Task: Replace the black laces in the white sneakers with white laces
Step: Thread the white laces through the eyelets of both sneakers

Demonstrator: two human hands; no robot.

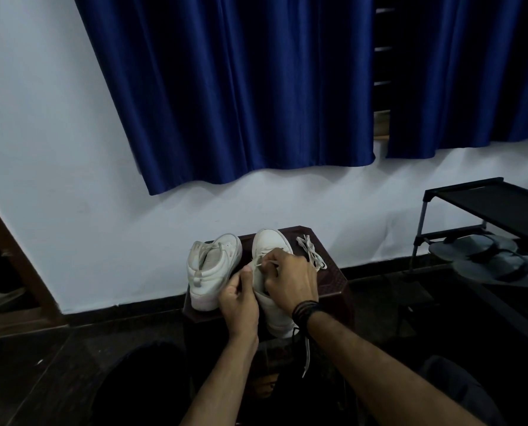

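We see smooth matt white leather-look sneakers (215,269), a flat woven cloth lace (310,252), a textured dark plastic stool (333,281), satiny blue cloth curtains (226,87), a matt painted wall (41,149).

Pretty dim room – pale wall (57,149) with deep blue curtains (226,87) hanging over a window, a narrow gap (382,72) between them showing dark slats. Dark floor (41,379) below, with a dark skirting strip along the wall. On the right there's a black shoe rack (471,204) with dark sandals (496,259) on it – plus a brown stool (333,281) in the middle.
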